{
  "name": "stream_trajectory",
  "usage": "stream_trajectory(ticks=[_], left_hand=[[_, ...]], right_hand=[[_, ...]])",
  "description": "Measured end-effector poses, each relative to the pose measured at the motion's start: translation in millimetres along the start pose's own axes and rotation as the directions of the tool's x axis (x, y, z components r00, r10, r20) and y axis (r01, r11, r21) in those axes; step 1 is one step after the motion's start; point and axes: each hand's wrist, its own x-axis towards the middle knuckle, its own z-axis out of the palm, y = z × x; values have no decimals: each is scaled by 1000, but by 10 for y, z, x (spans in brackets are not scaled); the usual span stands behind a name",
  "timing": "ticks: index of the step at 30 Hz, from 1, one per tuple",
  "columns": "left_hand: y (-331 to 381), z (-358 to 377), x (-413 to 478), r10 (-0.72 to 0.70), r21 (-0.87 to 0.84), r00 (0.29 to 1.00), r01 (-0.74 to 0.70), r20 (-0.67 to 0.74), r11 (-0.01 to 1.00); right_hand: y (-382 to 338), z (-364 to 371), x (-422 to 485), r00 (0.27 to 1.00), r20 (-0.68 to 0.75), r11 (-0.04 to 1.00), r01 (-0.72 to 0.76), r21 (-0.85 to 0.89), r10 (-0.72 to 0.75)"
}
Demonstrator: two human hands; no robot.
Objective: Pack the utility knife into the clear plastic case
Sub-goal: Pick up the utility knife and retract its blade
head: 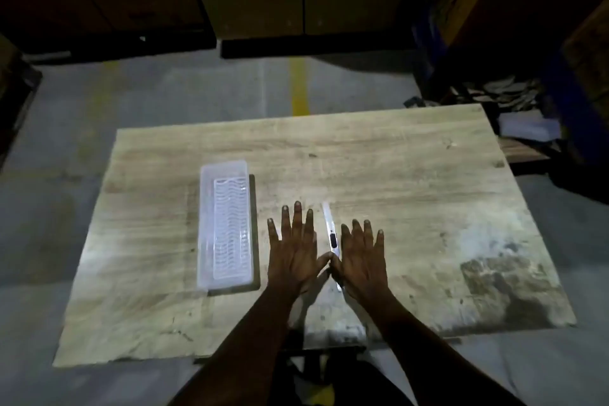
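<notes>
Both my left hand (pixel 294 249) and right hand (pixel 362 252) lie flat, fingers spread, gripping nothing — utility knife (pixel 330 234) between them at frame centre. I'd pinch it mid-body, then carry it left to the clear plastic case (pixel 226 226).

On the tabletop (pixel 395 175): clear plastic case (pixel 225 227) left of centre, lying lengthwise front to back. Right of it, apart, left hand (pixel 295 254) flat, palm down. Utility knife (pixel 331 237) between the hands, its near end under the thumbs. Right hand (pixel 362 260) flat, just right of the knife.
</notes>
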Motion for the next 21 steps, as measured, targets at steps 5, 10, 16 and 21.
stream_trajectory(ticks=[5, 10, 16, 21], left_hand=[[20, 259, -77, -94, 15, 977, 93, 193, 996], [100, 207, 12, -254, -101, 915, 298, 312, 949], [31, 270, 189, -336, -408, 836, 514, 433, 754], [-30, 266, 346, -327, -613, 813, 579, 482, 537]], right_hand=[[-135, 100, 104, 971, 145, 979, -198, 43, 190], [-273, 103, 387, 916, 267, 910, -358, 210, 298], [-363, 142, 492, 870, 307, 847, -466, 255, 385], [-460, 106, 541, 844, 345, 806, -513, 296, 411]])
